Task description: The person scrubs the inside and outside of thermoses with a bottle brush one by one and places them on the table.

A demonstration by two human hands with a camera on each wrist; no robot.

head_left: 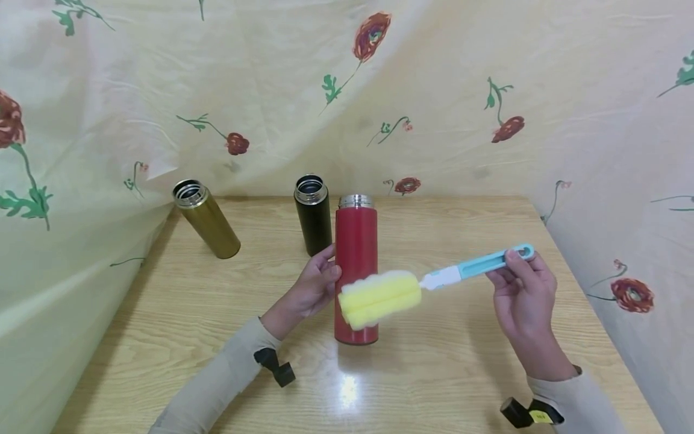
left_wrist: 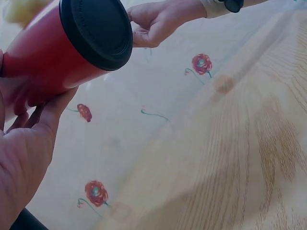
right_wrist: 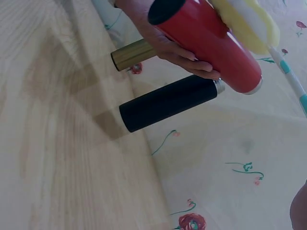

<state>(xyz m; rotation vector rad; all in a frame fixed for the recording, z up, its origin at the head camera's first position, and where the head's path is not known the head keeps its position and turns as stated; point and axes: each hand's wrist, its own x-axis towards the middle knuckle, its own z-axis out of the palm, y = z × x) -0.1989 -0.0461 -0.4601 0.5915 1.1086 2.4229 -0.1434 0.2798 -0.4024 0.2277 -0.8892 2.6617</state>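
Note:
A red flask (head_left: 356, 265) with a steel rim and no lid stands upright at the table's middle. My left hand (head_left: 324, 278) grips it from the left, fingers curled round its body. Its black base (left_wrist: 98, 31) shows uncovered in the left wrist view, above my left hand's palm (left_wrist: 26, 143). My right hand (head_left: 514, 265) pinches the blue handle (head_left: 482, 263) of a bottle brush. The brush's yellow sponge head (head_left: 379, 298) hangs in front of the flask's lower half. The flask (right_wrist: 211, 43) and sponge (right_wrist: 249, 21) also appear in the right wrist view.
A black flask (head_left: 312, 214) stands open just behind the red one. A gold flask (head_left: 206, 218) stands open at the back left. Flowered cloth (head_left: 488, 90) walls the wooden table (head_left: 434, 361) at the back and on both sides.

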